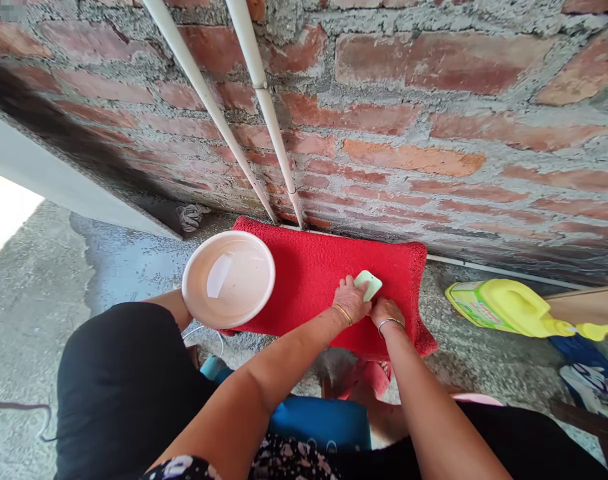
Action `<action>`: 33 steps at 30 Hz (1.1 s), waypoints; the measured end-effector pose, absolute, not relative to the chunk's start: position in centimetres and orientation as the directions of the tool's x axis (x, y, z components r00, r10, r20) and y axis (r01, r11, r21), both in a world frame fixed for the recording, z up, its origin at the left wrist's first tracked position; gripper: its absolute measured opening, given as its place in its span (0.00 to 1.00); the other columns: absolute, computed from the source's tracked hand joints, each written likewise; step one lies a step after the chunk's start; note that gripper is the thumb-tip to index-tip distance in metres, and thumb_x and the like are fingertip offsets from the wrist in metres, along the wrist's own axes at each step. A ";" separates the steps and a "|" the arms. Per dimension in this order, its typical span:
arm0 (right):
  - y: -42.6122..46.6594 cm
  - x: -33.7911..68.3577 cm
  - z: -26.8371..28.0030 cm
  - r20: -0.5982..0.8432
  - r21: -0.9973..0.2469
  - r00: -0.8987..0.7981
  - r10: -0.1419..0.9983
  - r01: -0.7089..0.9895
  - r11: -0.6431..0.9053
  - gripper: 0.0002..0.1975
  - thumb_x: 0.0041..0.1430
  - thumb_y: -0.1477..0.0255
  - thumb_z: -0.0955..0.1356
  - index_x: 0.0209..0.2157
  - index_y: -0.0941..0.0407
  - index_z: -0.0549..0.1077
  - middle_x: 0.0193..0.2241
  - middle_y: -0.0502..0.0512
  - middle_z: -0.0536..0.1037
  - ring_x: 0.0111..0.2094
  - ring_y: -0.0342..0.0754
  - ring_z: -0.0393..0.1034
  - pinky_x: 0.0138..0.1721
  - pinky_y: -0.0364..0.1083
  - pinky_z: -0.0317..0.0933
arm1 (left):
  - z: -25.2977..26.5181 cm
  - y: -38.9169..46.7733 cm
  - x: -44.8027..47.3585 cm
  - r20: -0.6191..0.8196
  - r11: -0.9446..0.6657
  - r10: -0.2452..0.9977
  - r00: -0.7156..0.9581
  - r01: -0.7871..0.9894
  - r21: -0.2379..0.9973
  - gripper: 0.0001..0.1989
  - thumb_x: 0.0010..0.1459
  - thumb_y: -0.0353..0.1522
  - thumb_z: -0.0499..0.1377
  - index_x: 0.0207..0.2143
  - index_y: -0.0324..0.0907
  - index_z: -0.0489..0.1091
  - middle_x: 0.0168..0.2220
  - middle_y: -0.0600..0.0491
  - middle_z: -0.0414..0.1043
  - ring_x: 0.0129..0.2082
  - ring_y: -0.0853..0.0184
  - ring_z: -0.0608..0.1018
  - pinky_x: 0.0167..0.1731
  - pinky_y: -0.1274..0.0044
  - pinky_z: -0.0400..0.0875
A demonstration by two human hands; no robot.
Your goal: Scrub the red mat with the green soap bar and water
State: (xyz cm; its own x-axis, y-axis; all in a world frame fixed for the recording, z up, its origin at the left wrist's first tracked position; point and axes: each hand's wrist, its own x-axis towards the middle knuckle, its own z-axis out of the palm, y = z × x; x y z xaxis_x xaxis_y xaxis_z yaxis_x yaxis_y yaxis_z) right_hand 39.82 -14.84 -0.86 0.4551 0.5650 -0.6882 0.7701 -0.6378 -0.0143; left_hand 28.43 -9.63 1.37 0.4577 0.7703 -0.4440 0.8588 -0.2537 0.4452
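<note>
A thick red cloth [309, 280] with a textured pile lies spread over a low oblong support. My left hand [351, 300] is closed around a pale green flat block [368, 284] with rounded corners and a small hole, like the back of a scrub brush. The block lies against the cloth, and its underside is hidden. Close beside it, my right hand [388, 313] is pressed to the cloth with curled fingers that seem to grip it; the fingertips are hidden. At the cloth's left end stands a pale pink basin [199, 303] of clear liquid.
Behind the cloth rises a brick wall [409, 120] with two white pipes [271, 120]. On the right, a yellow jug [509, 307] lies on the concrete floor near blue and white shoes [589, 383]. A crumpled rag [191, 217] lies back left. A blue object [319, 420] is below my arms.
</note>
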 end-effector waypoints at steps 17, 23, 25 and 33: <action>-15.0 40.0 -1.4 -0.679 0.000 0.469 0.565 0.770 -0.638 0.19 0.57 0.62 0.64 0.45 0.59 0.73 0.46 0.67 0.73 0.47 0.57 0.70 0.42 0.50 0.64 | 1.2 -12.2 28.6 -0.460 -0.206 0.789 0.408 0.880 0.428 0.30 0.53 0.43 0.55 0.60 0.53 0.57 0.49 0.46 0.59 0.46 0.57 0.65 0.43 0.69 0.63; -14.9 40.0 -1.7 -0.668 -0.011 0.468 0.578 0.771 -0.637 0.29 0.50 0.54 0.69 0.48 0.59 0.71 0.47 0.68 0.72 0.48 0.58 0.69 0.44 0.49 0.63 | 1.3 -7.5 25.5 -0.397 0.062 0.916 0.061 0.955 0.291 0.31 0.56 0.44 0.53 0.61 0.49 0.55 0.50 0.43 0.58 0.47 0.56 0.65 0.42 0.69 0.63; -15.0 40.0 -1.7 -0.666 -0.010 0.468 0.580 0.772 -0.635 0.29 0.50 0.55 0.69 0.48 0.60 0.71 0.47 0.68 0.72 0.48 0.58 0.69 0.44 0.49 0.63 | 1.1 -7.5 26.2 -0.406 0.071 0.913 0.047 0.960 0.272 0.31 0.56 0.43 0.53 0.61 0.48 0.54 0.50 0.42 0.57 0.47 0.55 0.65 0.41 0.69 0.64; -15.2 40.0 -1.4 -0.664 -0.022 0.461 0.589 0.776 -0.631 0.22 0.55 0.59 0.66 0.47 0.59 0.72 0.46 0.69 0.72 0.48 0.59 0.69 0.43 0.51 0.64 | 1.3 -11.1 27.1 -0.416 -0.190 0.830 0.370 0.891 0.413 0.30 0.54 0.46 0.54 0.59 0.52 0.58 0.49 0.45 0.59 0.45 0.57 0.65 0.43 0.68 0.63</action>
State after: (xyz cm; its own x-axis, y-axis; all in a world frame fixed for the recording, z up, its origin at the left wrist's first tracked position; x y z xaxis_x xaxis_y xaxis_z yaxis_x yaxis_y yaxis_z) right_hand 39.97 -15.16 -1.42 0.4606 0.5895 -0.6637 0.7759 -0.6305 -0.0216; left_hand 27.15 -11.10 1.33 0.3702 0.8304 -0.4164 0.8908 -0.1902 0.4127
